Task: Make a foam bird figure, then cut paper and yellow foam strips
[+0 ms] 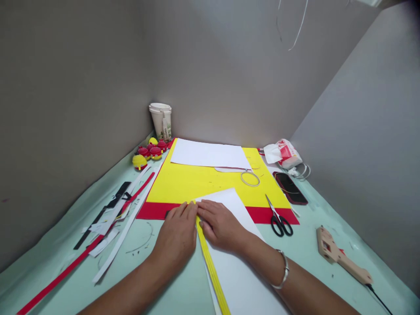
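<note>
A narrow yellow strip with lengthwise lines [211,273] runs from the near edge up to both hands. My left hand [179,229] is closed at the strip's far end, fingers pressed together along its left side. Against the right side, the fingers of my right hand [219,223] close on the same end, so the fingertips of both hands nearly meet. A white sheet [241,280] lies beneath my right hand and forearm. Just beyond are a large yellow sheet [187,183] and a red sheet [151,211] under it. My fingers hide the strip's tip.
Scissors [278,221] and a glue gun [341,258] lie to the right, with a phone [292,189] farther back. Paper scraps [105,225] and a red strip [65,273] are at left. Behind stand small red-yellow ornaments [155,152] and a cup [161,122]. Walls enclose the table.
</note>
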Demonstrator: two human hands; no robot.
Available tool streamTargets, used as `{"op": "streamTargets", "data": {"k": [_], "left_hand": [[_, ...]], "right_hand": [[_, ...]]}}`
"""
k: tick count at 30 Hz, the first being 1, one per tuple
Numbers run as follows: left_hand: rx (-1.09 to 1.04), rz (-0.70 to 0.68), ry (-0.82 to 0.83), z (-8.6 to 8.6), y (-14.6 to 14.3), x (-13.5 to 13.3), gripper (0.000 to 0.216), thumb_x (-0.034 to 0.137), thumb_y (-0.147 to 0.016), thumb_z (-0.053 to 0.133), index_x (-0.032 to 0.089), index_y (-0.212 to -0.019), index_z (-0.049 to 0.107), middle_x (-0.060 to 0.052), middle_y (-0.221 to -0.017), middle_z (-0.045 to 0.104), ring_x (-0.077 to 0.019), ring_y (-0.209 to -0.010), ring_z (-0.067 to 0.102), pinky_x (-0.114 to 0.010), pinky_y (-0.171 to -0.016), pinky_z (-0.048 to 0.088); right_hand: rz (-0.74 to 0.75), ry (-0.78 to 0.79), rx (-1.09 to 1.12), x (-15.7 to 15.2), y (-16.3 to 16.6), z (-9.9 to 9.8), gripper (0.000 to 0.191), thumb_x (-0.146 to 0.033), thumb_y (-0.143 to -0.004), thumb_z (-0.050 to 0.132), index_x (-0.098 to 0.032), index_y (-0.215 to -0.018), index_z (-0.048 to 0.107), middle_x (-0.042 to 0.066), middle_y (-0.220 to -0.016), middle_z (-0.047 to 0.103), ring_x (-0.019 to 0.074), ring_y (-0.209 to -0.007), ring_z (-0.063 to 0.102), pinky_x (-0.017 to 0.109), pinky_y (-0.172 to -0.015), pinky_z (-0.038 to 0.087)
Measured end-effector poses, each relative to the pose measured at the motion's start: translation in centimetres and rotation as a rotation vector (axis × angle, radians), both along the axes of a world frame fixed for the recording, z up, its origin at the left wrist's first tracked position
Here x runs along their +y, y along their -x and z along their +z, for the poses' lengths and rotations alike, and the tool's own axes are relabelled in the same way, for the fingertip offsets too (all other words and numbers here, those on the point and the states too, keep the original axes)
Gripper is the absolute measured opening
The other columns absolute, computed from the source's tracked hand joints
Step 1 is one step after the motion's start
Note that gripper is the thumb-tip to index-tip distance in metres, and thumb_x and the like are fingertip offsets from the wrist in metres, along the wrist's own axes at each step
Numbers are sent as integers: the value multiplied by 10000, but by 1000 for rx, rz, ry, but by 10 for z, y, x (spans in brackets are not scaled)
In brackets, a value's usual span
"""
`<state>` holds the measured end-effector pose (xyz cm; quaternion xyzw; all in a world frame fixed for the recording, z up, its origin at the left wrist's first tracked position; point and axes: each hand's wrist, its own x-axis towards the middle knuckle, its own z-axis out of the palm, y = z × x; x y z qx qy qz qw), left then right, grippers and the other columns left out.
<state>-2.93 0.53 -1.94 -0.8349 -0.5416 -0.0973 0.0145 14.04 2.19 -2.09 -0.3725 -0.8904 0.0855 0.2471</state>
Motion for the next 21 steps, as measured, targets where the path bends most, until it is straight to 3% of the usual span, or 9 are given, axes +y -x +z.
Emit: {"op": "streamTargets", "data": {"k": [6,15,21], "left_hand": [[-85,-30,-104,-11,2,3,447,157,-923,368,58,-1318,553,-161,-1334,615,-309,-1261,539,-475,-1046,432],[-164,11,18,-3,1,2,439,205,-936,398,67,-1334,524,-163,-1333,615,-281,-1252,550,-463,-1043,436],[-107,21,49,3,-2,-1,424,234,-951,409,77,-1327,526,-183,-1370,580,-314,-1282,523,-485,-1017,441]], "right_hand": [[23,-8,3,1,1,1,441,-153,-860,500,-149,-1294,577,120,-1279,642,239,-1250,537,389,-1112,386],[22,41,116,2,-1,1,426,-129,-829,546,-169,-1247,614,116,-1287,637,235,-1212,554,390,-1059,432],[-244,100,292,13,-12,-2,255,-173,-862,552,-201,-1086,672,88,-1135,700,202,-1091,616,355,-976,497]]}}
